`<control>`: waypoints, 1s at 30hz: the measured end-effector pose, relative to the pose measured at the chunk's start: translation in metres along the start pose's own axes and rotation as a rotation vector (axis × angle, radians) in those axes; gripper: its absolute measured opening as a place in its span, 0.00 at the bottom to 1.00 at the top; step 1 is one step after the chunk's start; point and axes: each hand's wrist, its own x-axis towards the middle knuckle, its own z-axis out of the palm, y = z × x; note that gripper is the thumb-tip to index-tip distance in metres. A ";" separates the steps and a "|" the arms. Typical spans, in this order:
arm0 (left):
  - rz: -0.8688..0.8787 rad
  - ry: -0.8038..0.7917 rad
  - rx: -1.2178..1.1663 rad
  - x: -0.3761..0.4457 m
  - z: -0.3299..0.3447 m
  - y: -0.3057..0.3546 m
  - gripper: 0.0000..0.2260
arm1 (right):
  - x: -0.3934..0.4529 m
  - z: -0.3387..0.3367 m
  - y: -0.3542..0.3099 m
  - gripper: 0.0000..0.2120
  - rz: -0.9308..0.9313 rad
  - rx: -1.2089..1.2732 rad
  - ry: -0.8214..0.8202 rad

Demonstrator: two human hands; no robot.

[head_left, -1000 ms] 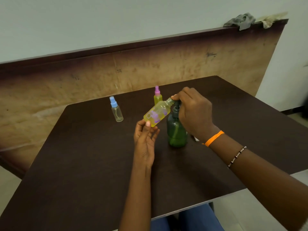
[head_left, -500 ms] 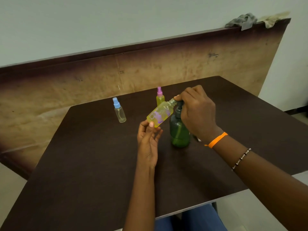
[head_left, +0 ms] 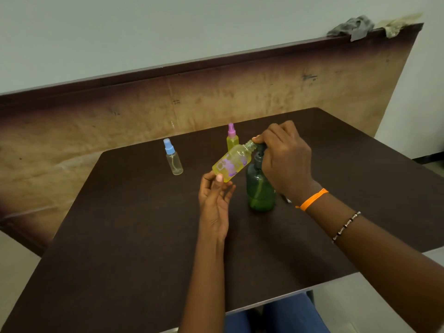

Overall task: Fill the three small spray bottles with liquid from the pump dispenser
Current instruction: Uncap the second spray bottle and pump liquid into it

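The yellow bottle (head_left: 231, 163) is being held tilted in the air, its open neck touching the nozzle of the green pump dispenser (head_left: 260, 188), which is standing on the dark table (head_left: 134, 248). The left hand (head_left: 215, 203) is pinching the bottom of this bottle between thumb and fingertips. The right hand (head_left: 284, 159) is lying curled over the pump head and is gripping it, ready to press or already pressing; I cannot tell which.

Compared with a second ago, almost nothing is changing: the bottle is keeping the same tilt and the neck is staying at the nozzle. Only the view is shifting a little. I think this means the filling of this bottle is still going on, and the liquid level inside is hard to judge.

Behind it, a small yellow bottle with a pink cap (head_left: 232, 139) is standing upright, just beside the raised neck in this view. Further to the left, well apart, a clear bottle with a blue cap (head_left: 173, 157) is standing upright and is looking empty, so it probably is waiting for its turn.
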 end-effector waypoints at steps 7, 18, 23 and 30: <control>-0.003 -0.004 -0.016 0.001 0.000 -0.001 0.30 | -0.022 0.009 -0.002 0.12 0.069 0.061 0.049; 0.003 0.001 -0.011 0.001 0.001 -0.002 0.31 | 0.006 -0.003 0.000 0.12 0.042 0.055 -0.026; 0.004 0.004 -0.011 0.001 -0.002 -0.002 0.29 | -0.022 0.008 -0.004 0.14 0.100 0.102 0.049; 0.004 0.000 0.009 -0.001 0.000 -0.001 0.28 | 0.003 -0.006 -0.003 0.12 0.021 0.067 -0.080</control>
